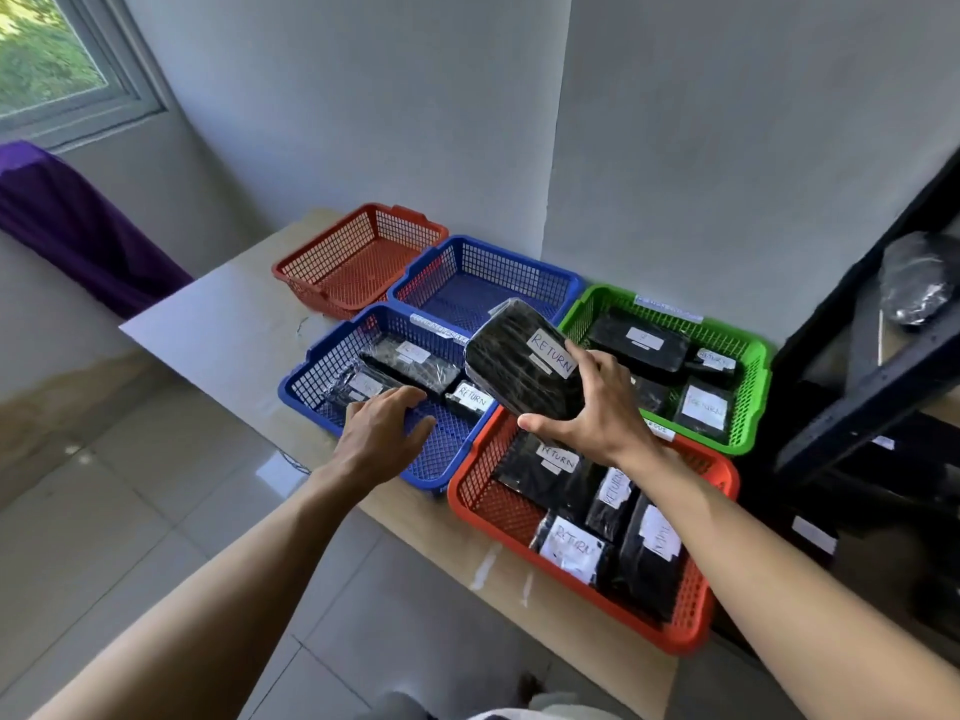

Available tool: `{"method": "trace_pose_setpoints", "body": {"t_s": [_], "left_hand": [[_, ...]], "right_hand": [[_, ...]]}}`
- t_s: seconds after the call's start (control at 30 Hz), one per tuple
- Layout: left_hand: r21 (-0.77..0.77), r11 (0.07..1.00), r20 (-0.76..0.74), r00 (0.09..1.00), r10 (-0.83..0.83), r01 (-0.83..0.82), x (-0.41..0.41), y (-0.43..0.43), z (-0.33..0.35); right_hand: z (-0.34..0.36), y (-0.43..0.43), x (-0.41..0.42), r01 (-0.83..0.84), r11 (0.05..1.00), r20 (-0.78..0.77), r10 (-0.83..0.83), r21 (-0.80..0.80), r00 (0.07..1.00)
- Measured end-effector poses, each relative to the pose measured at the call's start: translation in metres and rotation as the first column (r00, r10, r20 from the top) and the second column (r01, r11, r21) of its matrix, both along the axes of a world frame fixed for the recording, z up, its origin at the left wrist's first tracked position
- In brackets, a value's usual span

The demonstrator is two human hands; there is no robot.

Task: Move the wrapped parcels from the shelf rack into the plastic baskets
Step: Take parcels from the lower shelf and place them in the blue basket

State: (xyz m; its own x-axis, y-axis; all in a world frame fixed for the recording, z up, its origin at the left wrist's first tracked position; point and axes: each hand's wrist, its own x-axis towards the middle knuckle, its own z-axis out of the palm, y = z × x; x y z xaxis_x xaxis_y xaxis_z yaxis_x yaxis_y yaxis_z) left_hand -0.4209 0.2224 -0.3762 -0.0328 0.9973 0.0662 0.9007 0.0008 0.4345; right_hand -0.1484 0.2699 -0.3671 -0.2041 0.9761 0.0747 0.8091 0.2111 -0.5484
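The wrapped parcel (519, 363), black under clear film, hangs above the table (218, 345), over the spot where the near blue basket (311, 379), the near red basket (467, 506) and the green basket (748, 387) meet. The right hand (592, 407) grasps its near end, fingers (597, 366) curled over the top face and thumb along the near edge, so its long axis runs away from the palm toward the far left. The left hand (384, 423) lies loose and spread over the near blue basket, holding nothing, just left of the parcel. I judge either near basket an easy drop. Its white label (553, 350) reads RETURN, and other parcels (571, 550) in all three baskets carry the same word, while the rim tags (441, 324) are too blurred to read
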Motion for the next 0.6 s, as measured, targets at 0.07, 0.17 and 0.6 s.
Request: {"method": "trace_pose_setpoints", "body": {"t_s": [0.07,0.17,0.6], "left_hand": [[-0.020,0.999,-0.016,0.999,-0.044,0.044,-0.009,0.015,-0.006],[-0.047,0.994,-0.030,0.995,-0.097,0.096,-0.027,0.044,-0.014],[-0.271,0.832,-0.069,0.853,-0.518,0.484,-0.076,0.162,-0.071]], "right_hand": [[-0.007,0.005,-0.010,0.042,0.999,0.051,-0.042,-0.002,0.998],[-0.018,0.015,-0.027,0.111,0.993,0.099,-0.108,-0.026,0.989],[-0.051,0.026,-0.121,0.492,0.865,0.257,-0.456,-0.095,0.852]]}}
